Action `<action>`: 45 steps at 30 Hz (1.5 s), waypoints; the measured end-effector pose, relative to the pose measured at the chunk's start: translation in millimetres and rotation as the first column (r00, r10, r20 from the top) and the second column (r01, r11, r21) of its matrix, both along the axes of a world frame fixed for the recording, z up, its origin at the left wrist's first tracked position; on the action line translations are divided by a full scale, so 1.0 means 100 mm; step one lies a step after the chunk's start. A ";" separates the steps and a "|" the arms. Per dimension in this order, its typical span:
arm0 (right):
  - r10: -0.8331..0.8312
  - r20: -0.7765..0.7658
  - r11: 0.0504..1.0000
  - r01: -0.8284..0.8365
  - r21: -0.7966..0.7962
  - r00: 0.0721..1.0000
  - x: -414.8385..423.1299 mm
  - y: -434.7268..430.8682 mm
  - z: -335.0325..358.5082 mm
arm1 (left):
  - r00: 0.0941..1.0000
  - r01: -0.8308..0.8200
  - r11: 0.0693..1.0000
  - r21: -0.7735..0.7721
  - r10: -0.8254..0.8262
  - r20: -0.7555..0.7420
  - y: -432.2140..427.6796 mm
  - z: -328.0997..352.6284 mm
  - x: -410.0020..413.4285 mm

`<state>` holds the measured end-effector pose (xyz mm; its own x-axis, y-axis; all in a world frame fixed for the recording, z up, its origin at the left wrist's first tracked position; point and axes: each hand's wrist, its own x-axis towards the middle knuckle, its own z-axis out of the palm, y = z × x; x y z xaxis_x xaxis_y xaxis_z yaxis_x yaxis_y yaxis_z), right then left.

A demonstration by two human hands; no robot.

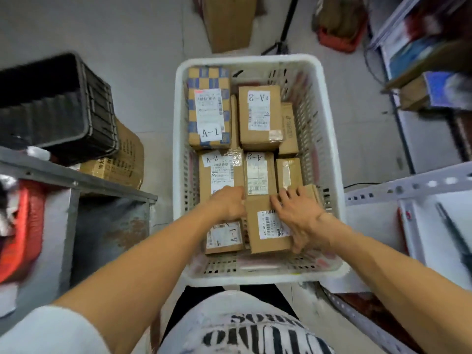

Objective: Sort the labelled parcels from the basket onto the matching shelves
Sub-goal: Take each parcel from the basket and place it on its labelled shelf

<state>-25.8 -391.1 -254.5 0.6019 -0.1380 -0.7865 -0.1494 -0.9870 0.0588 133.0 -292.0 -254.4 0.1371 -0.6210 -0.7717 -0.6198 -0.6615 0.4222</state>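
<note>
In the near end of the white basket (pixel 251 59) lies a brown parcel (pixel 267 240). The right hand (pixel 301 215) clasps its right edge, covering part of the label, so no shelf code shows. The left hand (pixel 229 204) curls at its left edge with the fingertips hidden, so its grip cannot be told.

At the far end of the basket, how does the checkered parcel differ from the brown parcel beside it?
The checkered parcel has blue and yellow squares; the brown parcel is plain cardboard. The checkered parcel reads A-1, upright to the camera; the brown parcel reads A-2, upside down. Both lie flat in the basket, labels up.
</note>
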 end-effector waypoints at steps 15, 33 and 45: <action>-0.857 0.274 0.501 0.830 0.244 0.436 0.99 0.46 -0.10 | 0.711 -0.698 0.708 -0.110 0.703 0.013 0.33 -0.18 0.53; -0.975 -0.198 -0.091 0.622 0.778 0.105 0.74 0.15 -0.61 | 0.290 -0.944 0.331 -0.003 0.823 -0.488 0.53 -0.75 0.29; -1.000 0.020 0.026 0.471 0.882 0.018 0.56 0.07 0.26 | 0.616 -0.778 0.563 -0.278 0.596 -0.516 0.41 0.24 0.38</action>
<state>30.4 -384.2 -228.6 0.6395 -0.6000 -0.4806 -0.5197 0.1232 -0.8454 171.3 -250.8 -230.7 0.4713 -0.7102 -0.5230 0.1859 -0.4997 0.8460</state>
